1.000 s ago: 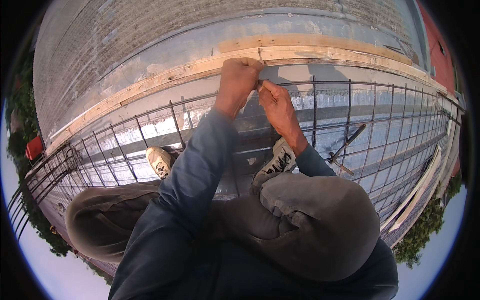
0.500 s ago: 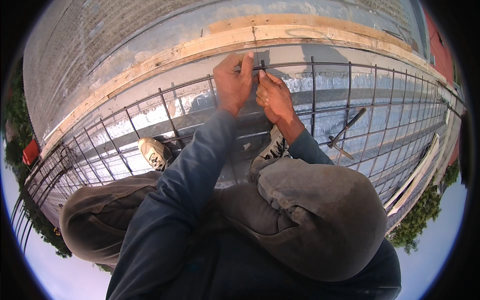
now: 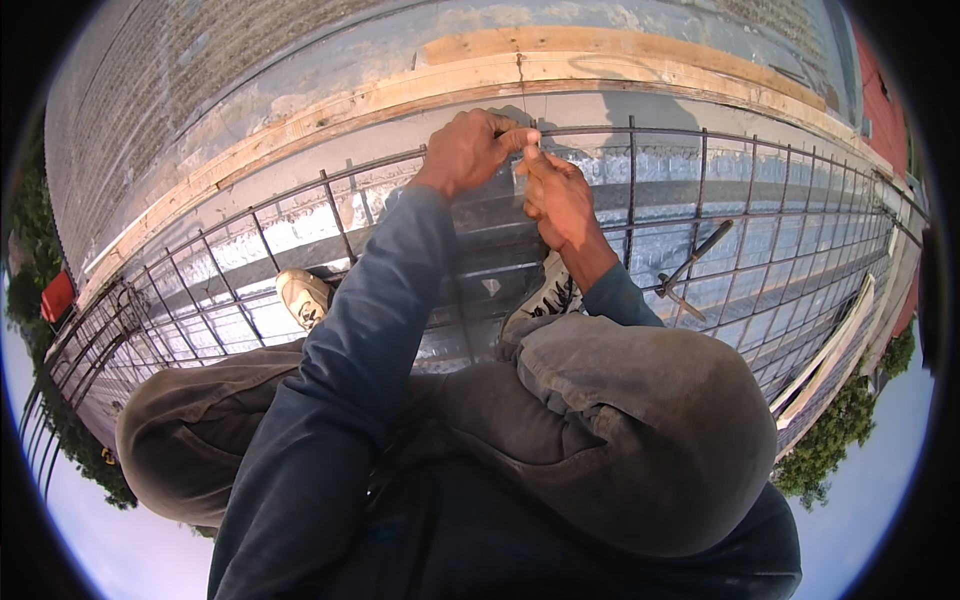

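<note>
Left hand (image 3: 468, 153) has moved closer, apparently touching the right hand (image 3: 560, 202).

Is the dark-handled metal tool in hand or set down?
Set down: the tool lies on the dark steel-bar grid, with the bare left hand and right hand both away from it.

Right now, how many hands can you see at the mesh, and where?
2: the left hand by the far edge of the steel mesh, and the right hand just to its right, slightly lower in view. No other hand shows.
</note>
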Action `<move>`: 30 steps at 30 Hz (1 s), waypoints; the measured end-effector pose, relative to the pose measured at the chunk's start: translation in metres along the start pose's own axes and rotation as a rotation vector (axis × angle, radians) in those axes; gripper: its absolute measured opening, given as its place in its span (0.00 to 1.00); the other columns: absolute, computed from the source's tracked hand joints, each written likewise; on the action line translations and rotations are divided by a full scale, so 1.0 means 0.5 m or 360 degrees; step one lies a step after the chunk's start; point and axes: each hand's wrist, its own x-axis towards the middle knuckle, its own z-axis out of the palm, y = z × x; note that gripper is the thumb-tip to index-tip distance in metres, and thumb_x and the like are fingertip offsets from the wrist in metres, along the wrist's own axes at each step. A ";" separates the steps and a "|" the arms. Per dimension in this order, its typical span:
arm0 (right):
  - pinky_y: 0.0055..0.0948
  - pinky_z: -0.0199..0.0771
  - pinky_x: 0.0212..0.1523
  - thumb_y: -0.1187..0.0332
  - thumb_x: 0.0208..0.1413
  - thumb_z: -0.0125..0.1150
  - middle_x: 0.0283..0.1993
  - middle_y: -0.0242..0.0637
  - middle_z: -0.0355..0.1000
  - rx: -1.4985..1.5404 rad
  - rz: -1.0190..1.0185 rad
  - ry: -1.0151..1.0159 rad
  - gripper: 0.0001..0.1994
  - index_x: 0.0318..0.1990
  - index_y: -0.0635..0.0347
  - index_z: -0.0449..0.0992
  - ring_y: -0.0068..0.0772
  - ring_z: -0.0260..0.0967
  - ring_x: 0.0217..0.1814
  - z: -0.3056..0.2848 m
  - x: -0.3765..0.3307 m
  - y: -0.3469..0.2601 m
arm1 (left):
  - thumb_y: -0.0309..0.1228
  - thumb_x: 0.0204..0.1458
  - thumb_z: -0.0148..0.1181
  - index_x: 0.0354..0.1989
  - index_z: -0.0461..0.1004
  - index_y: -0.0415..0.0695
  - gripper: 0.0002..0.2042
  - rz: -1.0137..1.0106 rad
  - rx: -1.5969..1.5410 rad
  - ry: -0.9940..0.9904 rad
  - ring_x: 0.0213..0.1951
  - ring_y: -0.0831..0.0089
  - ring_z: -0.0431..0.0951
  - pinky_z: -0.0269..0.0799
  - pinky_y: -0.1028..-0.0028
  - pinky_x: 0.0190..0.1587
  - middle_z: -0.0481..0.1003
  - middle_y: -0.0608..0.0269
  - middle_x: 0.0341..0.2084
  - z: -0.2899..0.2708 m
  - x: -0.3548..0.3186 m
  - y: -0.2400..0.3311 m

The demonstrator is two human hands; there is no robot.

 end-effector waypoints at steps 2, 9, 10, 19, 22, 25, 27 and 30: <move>0.22 0.49 0.20 0.54 0.75 0.63 0.18 0.18 0.53 0.0112 0.0075 -0.0088 0.18 0.37 0.60 0.77 0.14 0.46 0.16 -0.015 0.011 0.024 | 0.64 0.62 0.62 0.47 0.91 0.59 0.24 0.0002 -0.0017 0.0040 0.43 0.53 0.87 0.81 0.54 0.46 0.88 0.59 0.35 0.009 0.004 -0.003; 0.23 0.45 0.18 0.53 0.74 0.64 0.19 0.18 0.55 -0.0109 0.0061 0.0177 0.19 0.36 0.61 0.77 0.13 0.46 0.16 0.001 0.010 0.016 | 0.59 0.62 0.66 0.46 0.91 0.59 0.20 -0.0014 0.0079 0.0060 0.43 0.53 0.88 0.81 0.54 0.48 0.88 0.58 0.37 0.007 0.002 0.004; 0.23 0.46 0.18 0.53 0.74 0.64 0.19 0.19 0.57 -0.0139 0.0056 0.0210 0.20 0.36 0.62 0.78 0.14 0.47 0.16 0.004 0.009 0.014 | 0.58 0.62 0.66 0.45 0.91 0.59 0.19 -0.0001 0.0075 0.0045 0.43 0.53 0.88 0.82 0.54 0.49 0.88 0.57 0.37 0.007 0.003 0.003; 0.24 0.45 0.18 0.55 0.73 0.64 0.20 0.20 0.59 0.0024 0.0191 0.0173 0.19 0.35 0.63 0.77 0.15 0.48 0.16 -0.001 -0.004 0.022 | 0.57 0.63 0.65 0.50 0.90 0.58 0.19 -0.0040 0.0218 0.0027 0.46 0.50 0.87 0.82 0.54 0.51 0.87 0.55 0.41 0.004 0.006 0.011; 0.24 0.46 0.18 0.55 0.74 0.64 0.19 0.20 0.59 0.0092 0.0279 0.0136 0.18 0.37 0.62 0.76 0.15 0.47 0.15 -0.012 -0.018 0.023 | 0.51 0.64 0.68 0.49 0.90 0.49 0.19 -0.0075 0.0212 0.0076 0.49 0.51 0.87 0.80 0.56 0.55 0.88 0.52 0.44 0.008 0.000 0.023; 0.24 0.46 0.18 0.57 0.72 0.66 0.20 0.21 0.59 0.0117 0.0354 0.0155 0.18 0.36 0.62 0.76 0.15 0.49 0.16 -0.029 -0.035 0.040 | 0.56 0.64 0.64 0.51 0.89 0.59 0.19 -0.0058 0.0296 0.0059 0.47 0.51 0.87 0.82 0.54 0.51 0.87 0.56 0.42 0.009 0.006 0.017; 0.24 0.46 0.18 0.57 0.72 0.66 0.20 0.21 0.60 0.0087 0.0441 0.0241 0.17 0.36 0.62 0.76 0.15 0.49 0.16 -0.034 -0.051 0.048 | 0.55 0.64 0.64 0.51 0.89 0.59 0.19 -0.0101 0.0261 -0.0006 0.47 0.51 0.86 0.82 0.54 0.51 0.87 0.56 0.41 0.007 0.008 0.015; 0.24 0.45 0.17 0.57 0.72 0.65 0.20 0.21 0.59 0.0070 0.0365 0.0218 0.17 0.37 0.63 0.76 0.15 0.48 0.16 -0.037 -0.053 0.054 | 0.54 0.65 0.64 0.51 0.89 0.58 0.18 -0.0053 0.0199 -0.0060 0.47 0.51 0.86 0.82 0.55 0.52 0.87 0.56 0.41 0.001 0.011 0.011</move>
